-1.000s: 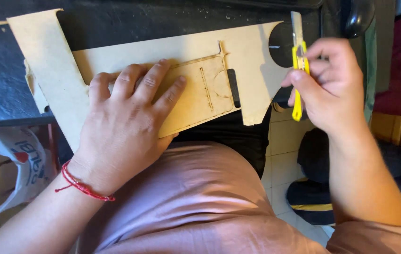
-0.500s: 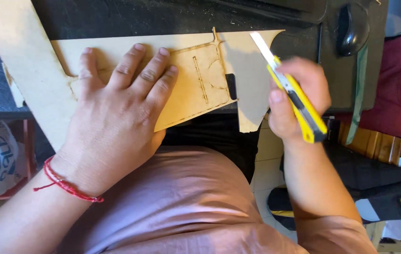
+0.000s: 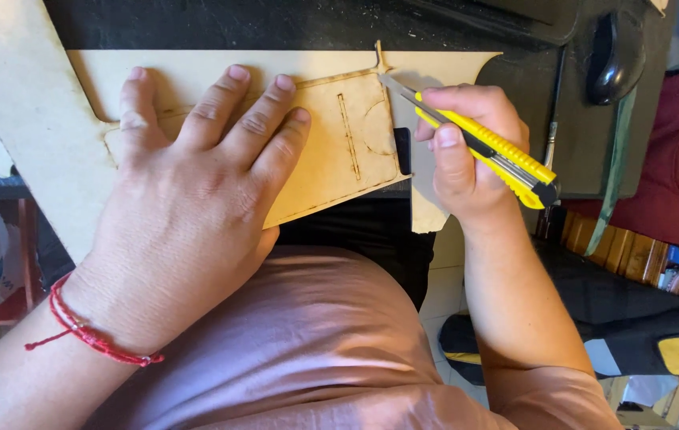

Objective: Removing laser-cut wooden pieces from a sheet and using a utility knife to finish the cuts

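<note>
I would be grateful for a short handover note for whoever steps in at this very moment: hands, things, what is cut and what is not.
Left hand: flat, palm down, pressing the thin wooden sheet onto the dark desk.
Right hand: gripping the yellow utility knife, blade out, tip at the top right corner of the scored panel.
Done: the panel outline, a slot and a curved line are already marked through the sheet; its lower right edge looks free.
Left: the panel's upper edge seems attached to the sheet near the blade tip.
Nearby: computer mouse at the desk's right.
</note>
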